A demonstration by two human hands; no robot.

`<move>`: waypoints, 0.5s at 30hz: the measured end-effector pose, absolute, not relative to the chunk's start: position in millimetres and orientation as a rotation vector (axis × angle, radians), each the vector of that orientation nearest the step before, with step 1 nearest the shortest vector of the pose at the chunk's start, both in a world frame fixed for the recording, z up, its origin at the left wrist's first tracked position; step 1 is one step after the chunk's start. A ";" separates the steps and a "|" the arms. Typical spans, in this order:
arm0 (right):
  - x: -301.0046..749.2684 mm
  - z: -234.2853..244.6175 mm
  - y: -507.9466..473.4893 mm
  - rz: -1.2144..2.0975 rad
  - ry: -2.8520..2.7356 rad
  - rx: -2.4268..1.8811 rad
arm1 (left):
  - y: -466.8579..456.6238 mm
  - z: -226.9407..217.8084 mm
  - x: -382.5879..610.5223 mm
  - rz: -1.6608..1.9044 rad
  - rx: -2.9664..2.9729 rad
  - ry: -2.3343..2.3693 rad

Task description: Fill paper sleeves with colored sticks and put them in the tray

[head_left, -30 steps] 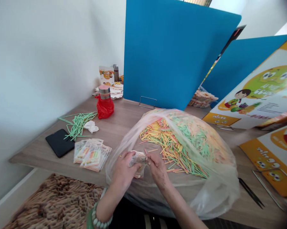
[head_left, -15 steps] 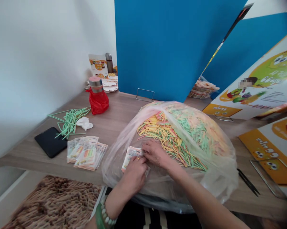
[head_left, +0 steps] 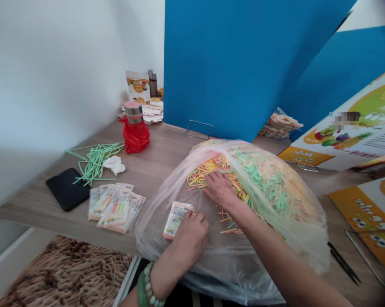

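Observation:
A big clear plastic bag (head_left: 295, 238) lies open on the wooden desk (head_left: 160, 157), full of short coloured sticks (head_left: 259, 179) in yellow, green, orange and red. My left hand (head_left: 188, 238) rests on the bag's near edge, fingers closed on a small printed packet (head_left: 175, 218). My right hand (head_left: 220, 189) reaches into the pile, fingers curled down onto the sticks. Whether it grips any I cannot make out.
Several filled packets (head_left: 115, 207) lie left of the bag, beside a black tablet (head_left: 67, 188), long green sticks (head_left: 94, 160) and a crumpled tissue (head_left: 114, 164). A red-wrapped jar (head_left: 135, 128) stands behind. Blue dividers (head_left: 243, 59), printed boards (head_left: 355, 128) and black tweezers (head_left: 342, 262) surround.
My right hand left the packet and moved forward into the stick pile. My left hand kept the packet, now lying flatter on the bag's edge.

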State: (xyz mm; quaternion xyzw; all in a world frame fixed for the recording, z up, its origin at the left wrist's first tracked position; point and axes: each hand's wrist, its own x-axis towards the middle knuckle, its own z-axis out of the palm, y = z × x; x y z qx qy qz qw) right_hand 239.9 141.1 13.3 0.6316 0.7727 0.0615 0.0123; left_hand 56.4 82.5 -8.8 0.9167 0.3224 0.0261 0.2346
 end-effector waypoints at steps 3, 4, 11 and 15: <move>232.1 9.5 147.5 0.260 2.368 1.949 | 87.2 -15.4 69.4 0.131 2.516 0.858; 231.2 8.1 152.1 0.275 2.339 1.944 | 88.6 -18.5 72.1 0.128 2.503 0.865; 229.1 1.7 176.6 0.211 2.225 1.945 | 90.8 -27.4 74.6 0.093 2.405 0.941; 220.2 -7.1 176.9 0.239 2.136 2.089 | 89.4 -29.5 73.4 0.124 2.382 0.951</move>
